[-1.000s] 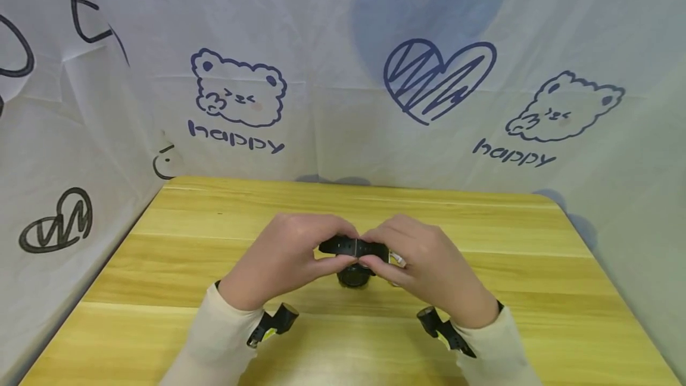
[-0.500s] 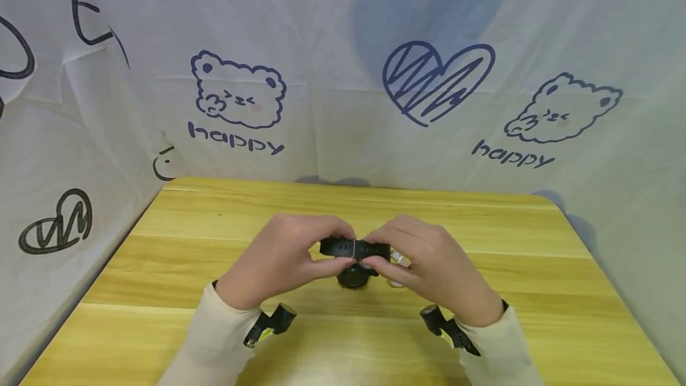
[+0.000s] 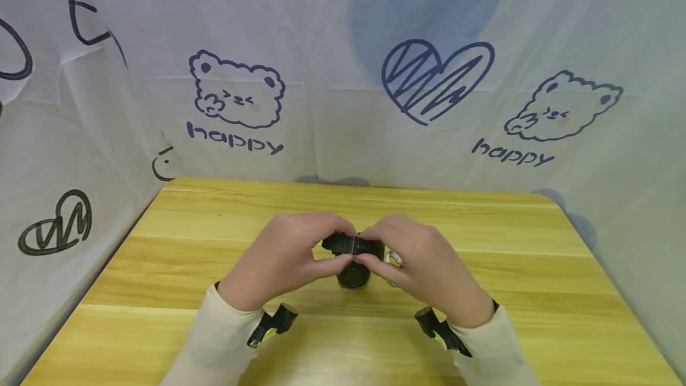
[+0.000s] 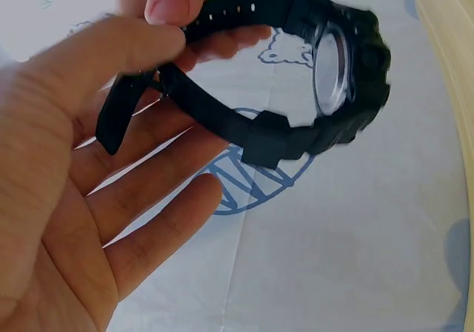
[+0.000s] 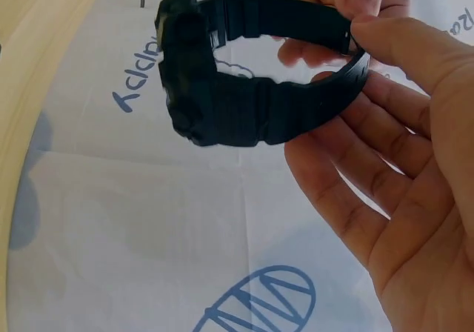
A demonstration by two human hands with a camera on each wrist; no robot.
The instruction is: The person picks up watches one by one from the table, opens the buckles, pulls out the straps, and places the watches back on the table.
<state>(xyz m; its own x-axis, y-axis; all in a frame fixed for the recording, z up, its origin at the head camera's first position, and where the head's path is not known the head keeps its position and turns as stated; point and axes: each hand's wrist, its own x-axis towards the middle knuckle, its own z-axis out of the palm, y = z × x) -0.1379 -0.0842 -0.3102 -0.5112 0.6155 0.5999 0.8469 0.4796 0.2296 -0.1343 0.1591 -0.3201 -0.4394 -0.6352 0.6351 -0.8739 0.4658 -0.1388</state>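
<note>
A black wristwatch (image 3: 354,276) hangs in a loop between both hands, above the wooden table, its chunky case away from the fingers. The left hand (image 3: 286,258) pinches the strap (image 4: 215,110) near the buckle with its thumb and forefinger; its other fingers fan out in the left wrist view. A loose strap end (image 4: 115,124) sticks out past the left thumb. From the other side, the right hand (image 3: 420,261) pinches the strap too, its fingertips close against the left ones. Fingers partly cover the buckle, so whether it is fastened cannot be told.
Partly hidden behind the right hand is a small white object (image 3: 393,259), too covered to name. Each wrist wears a small black camera (image 3: 281,317) on a band. White cloth (image 3: 332,136) with drawings stands behind the wooden table (image 3: 482,344).
Both hands keep their pinch on the watch strap. The right hand has come slightly left, and the strap has tilted so that its holes no longer show clearly in the head view.
</note>
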